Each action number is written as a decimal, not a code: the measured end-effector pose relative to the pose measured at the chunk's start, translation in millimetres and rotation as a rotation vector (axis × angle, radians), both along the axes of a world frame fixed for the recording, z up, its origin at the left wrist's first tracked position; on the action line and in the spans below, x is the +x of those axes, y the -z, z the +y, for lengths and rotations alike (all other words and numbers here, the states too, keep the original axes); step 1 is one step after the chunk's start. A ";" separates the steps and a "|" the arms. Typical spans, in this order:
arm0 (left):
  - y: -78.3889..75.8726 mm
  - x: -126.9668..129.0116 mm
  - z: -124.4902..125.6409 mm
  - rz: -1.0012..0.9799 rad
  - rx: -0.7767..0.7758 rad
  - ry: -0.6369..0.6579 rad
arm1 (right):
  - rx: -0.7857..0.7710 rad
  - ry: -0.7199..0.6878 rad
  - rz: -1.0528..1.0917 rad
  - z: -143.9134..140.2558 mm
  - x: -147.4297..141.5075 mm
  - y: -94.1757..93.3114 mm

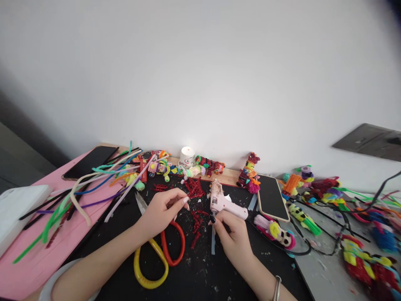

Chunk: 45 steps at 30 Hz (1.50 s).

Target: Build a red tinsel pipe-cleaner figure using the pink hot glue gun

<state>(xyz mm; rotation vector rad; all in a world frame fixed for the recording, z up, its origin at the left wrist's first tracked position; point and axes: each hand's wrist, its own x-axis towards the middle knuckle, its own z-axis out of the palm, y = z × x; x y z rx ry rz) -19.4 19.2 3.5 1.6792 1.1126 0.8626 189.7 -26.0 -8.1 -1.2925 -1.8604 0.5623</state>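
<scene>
My left hand (166,207) is closed in a pinch beside a pile of short red tinsel pieces (194,188); what its fingertips hold, if anything, is too small to make out. Between the thumb and forefinger of my right hand (233,236) is a small black piece (212,219). Just beyond that hand lies a pale pink glue gun (228,205) with a crusted nozzle, and a clear glue stick (213,242) shows beneath it. Scissors (151,267) with one yellow and one red handle loop lie under my left wrist, blades partly hidden. More red tinsel pieces (196,221) are scattered on the black mat (188,280).
Colourful pipe cleaners (78,188) spread over the pink surface (19,267) at left, near a dark phone (89,162). A paper cup (187,156) stands by the wall. Pipe-cleaner dolls (249,172), a second phone (273,197) and a black cable (300,252) occupy the right.
</scene>
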 end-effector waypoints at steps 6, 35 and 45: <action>0.8 -1.0 -0.1 0.020 0.012 0.006 | -0.003 -0.022 0.049 -0.7 -1.5 2.8; -0.1 -0.4 0.0 0.059 0.030 0.017 | 0.066 -0.068 0.076 -3.0 -1.3 -4.2; -0.4 -0.2 -0.9 0.062 0.031 0.013 | 0.143 -0.090 0.015 -6.1 -8.6 -4.4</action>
